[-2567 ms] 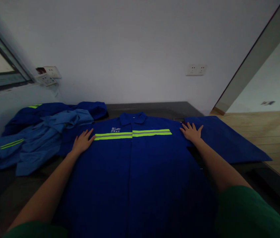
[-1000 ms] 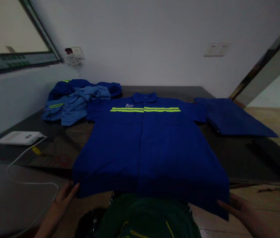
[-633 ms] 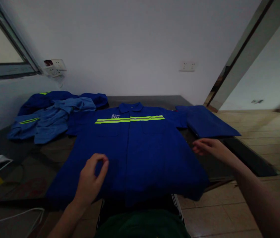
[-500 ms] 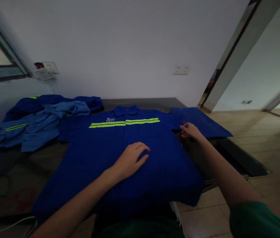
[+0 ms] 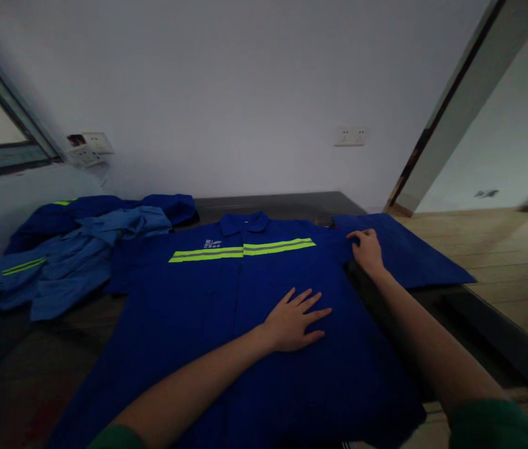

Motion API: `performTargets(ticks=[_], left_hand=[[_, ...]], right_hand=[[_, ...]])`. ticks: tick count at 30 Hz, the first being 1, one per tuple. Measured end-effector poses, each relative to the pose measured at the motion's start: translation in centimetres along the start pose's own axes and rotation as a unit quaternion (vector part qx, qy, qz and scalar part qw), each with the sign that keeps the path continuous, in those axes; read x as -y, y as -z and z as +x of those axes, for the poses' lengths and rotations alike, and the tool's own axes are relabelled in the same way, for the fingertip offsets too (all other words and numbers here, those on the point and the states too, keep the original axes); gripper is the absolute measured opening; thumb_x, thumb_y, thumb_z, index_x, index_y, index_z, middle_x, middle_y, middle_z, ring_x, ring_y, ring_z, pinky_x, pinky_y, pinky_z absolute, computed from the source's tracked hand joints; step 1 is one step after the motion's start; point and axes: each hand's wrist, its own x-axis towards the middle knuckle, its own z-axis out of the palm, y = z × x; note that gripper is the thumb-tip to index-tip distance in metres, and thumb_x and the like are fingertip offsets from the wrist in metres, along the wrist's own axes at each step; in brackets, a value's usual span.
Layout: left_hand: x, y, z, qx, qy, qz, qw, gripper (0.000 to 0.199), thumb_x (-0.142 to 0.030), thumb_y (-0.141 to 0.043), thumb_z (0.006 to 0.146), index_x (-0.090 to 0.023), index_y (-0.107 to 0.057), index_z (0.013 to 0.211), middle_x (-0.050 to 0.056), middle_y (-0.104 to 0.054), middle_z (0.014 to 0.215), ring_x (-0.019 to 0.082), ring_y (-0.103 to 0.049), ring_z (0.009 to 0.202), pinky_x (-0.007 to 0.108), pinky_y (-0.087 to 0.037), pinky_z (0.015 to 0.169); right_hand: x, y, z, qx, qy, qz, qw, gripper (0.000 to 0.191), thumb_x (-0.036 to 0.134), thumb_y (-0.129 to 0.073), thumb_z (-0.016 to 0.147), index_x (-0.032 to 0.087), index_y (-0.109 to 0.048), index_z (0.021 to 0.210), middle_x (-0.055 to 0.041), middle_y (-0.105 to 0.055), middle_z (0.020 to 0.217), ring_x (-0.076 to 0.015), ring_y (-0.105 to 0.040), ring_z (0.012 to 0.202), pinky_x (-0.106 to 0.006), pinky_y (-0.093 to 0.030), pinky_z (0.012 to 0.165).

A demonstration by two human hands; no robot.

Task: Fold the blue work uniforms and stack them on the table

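A dark blue work shirt point(image 5: 207, 287) lies spread front up on the table, its collar towards the wall. Two yellow-green bands with a grey stripe cross its chest, and pale lettering shows above one of them. My left hand point(image 5: 294, 323) rests flat on the shirt's lower right front with fingers spread. At the end of the right sleeve, my right hand point(image 5: 367, 249) has its fingers bent and pinched on the sleeve's edge; the fingertips are partly hidden.
Rumpled blue garments point(image 5: 81, 240) are heaped at the left. A flat folded blue cloth point(image 5: 408, 249) lies on the right of the dark table point(image 5: 287, 201), near a long black object point(image 5: 502, 343). Wall sockets point(image 5: 350, 136) sit above the table.
My left hand has moved right and flattened onto the shirt, fingers spreading. My right hand has come up to the sleeve's end and closed on its edge. The view has shifted slightly.
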Motion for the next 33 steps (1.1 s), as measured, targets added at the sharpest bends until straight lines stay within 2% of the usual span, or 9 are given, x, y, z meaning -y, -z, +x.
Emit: performTargets(ticks=[4, 8, 12, 16, 19, 21, 23, 27, 33], left_hand=[[-0.3, 0.4, 0.2, -0.002, -0.002, -0.031, 1.000, 0.055, -0.051, -0.039, 0.096, -0.028, -0.037, 0.145, 0.009, -0.025, 0.158, 0.025, -0.015, 0.147, 0.054, -0.012, 0.118], [-0.8, 3.1, -1.1, -0.021, -0.002, -0.108, 0.994, 0.047, -0.043, -0.047, 0.096, -0.022, -0.047, 0.138, 0.010, -0.036, 0.152, 0.021, -0.027, 0.144, 0.046, -0.020, 0.118], [-0.4, 8.9, -7.0, -0.089, 0.041, -0.137, 0.986, 0.035, -0.033, -0.048, 0.096, -0.024, -0.054, 0.129, 0.004, -0.057, 0.136, 0.016, -0.049, 0.129, 0.039, -0.027, 0.116], [1.4, 12.1, -18.4, -0.229, 0.276, -0.099, 0.928, 0.033, -0.036, -0.044, 0.095, -0.024, -0.061, 0.120, 0.004, -0.066, 0.121, 0.018, -0.060, 0.112, 0.033, -0.046, 0.100], [2.3, 10.7, -27.6, -0.326, 0.478, -0.017, 0.816, 0.040, -0.046, -0.041, 0.091, -0.022, -0.063, 0.114, 0.007, -0.069, 0.111, 0.023, -0.064, 0.102, 0.038, -0.050, 0.093], [2.3, 8.8, -32.1, -0.314, 0.576, 0.023, 0.755, 0.043, -0.048, -0.040, 0.089, -0.019, -0.063, 0.110, 0.010, -0.069, 0.108, 0.026, -0.065, 0.098, 0.039, -0.051, 0.089], [2.0, 7.0, -34.5, -0.273, 0.629, 0.047, 0.726, 0.044, -0.048, -0.041, 0.088, -0.016, -0.064, 0.107, 0.012, -0.068, 0.106, 0.028, -0.065, 0.097, 0.040, -0.051, 0.087], [1.5, 5.1, -34.3, -0.203, 0.656, 0.034, 0.726, 0.041, -0.047, -0.043, 0.090, -0.016, -0.065, 0.105, 0.013, -0.069, 0.104, 0.027, -0.065, 0.098, 0.037, -0.049, 0.086], [1.3, 5.2, -32.9, -0.173, 0.680, -0.057, 0.710, 0.034, -0.045, -0.046, 0.091, -0.018, -0.062, 0.104, 0.012, -0.071, 0.104, 0.028, -0.067, 0.098, 0.033, -0.046, 0.080]], right_hand=[[-0.9, 0.1, -1.1, 0.044, 0.049, -0.143, 0.987, 0.031, 0.019, -0.048, 0.084, 0.021, -0.069, 0.107, -0.0166, -0.051, 0.117, -0.0311, -0.053, 0.104, -0.041, -0.051, 0.075], [2.4, 0.9, -0.5, -0.009, 0.123, -0.226, 0.966, 0.030, 0.022, -0.046, 0.087, 0.018, -0.070, 0.104, -0.0200, -0.053, 0.121, -0.0379, -0.046, 0.113, -0.049, -0.049, 0.078], [11.3, 1.1, 1.1, 0.006, 0.227, -0.154, 0.962, 0.025, 0.025, -0.053, 0.087, 0.019, -0.070, 0.104, -0.0160, -0.055, 0.123, -0.0347, -0.048, 0.115, -0.045, -0.049, 0.085], [23.9, -1.1, -0.1, 0.136, 0.333, -0.039, 0.932, 0.022, 0.023, -0.054, 0.088, 0.020, -0.067, 0.106, -0.0109, -0.064, 0.112, -0.0270, -0.057, 0.105, -0.038, -0.048, 0.087], [33.7, -3.6, -3.7, 0.242, 0.384, 0.023, 0.891, 0.026, 0.024, -0.055, 0.089, 0.021, -0.063, 0.113, -0.0087, -0.066, 0.112, -0.0257, -0.061, 0.102, -0.037, -0.048, 0.085], [39.7, -5.2, -6.9, 0.277, 0.418, 0.055, 0.863, 0.033, 0.027, -0.058, 0.088, 0.021, -0.058, 0.120, -0.0093, -0.065, 0.118, -0.0265, -0.061, 0.106, -0.037, -0.047, 0.087], [44.7, -6.5, -10.4, 0.284, 0.445, 0.070, 0.847, 0.044, 0.033, -0.061, 0.087, 0.020, -0.052, 0.127, -0.0111, -0.063, 0.123, -0.0279, -0.058, 0.111, -0.038, -0.047, 0.088], [51.0, -8.5, -16.0, 0.272, 0.450, 0.058, 0.849, 0.051, 0.034, -0.060, 0.088, 0.015, -0.046, 0.133, -0.0184, -0.056, 0.130, -0.0312, -0.052, 0.119, -0.041, -0.048, 0.088], [53.9, -11.0, -19.1, 0.264, 0.437, 0.000, 0.860, 0.048, 0.008, -0.028, 0.095, 0.013, -0.042, 0.141, -0.0243, -0.059, 0.122, -0.0314, -0.059, 0.110, -0.047, -0.052, 0.078]])
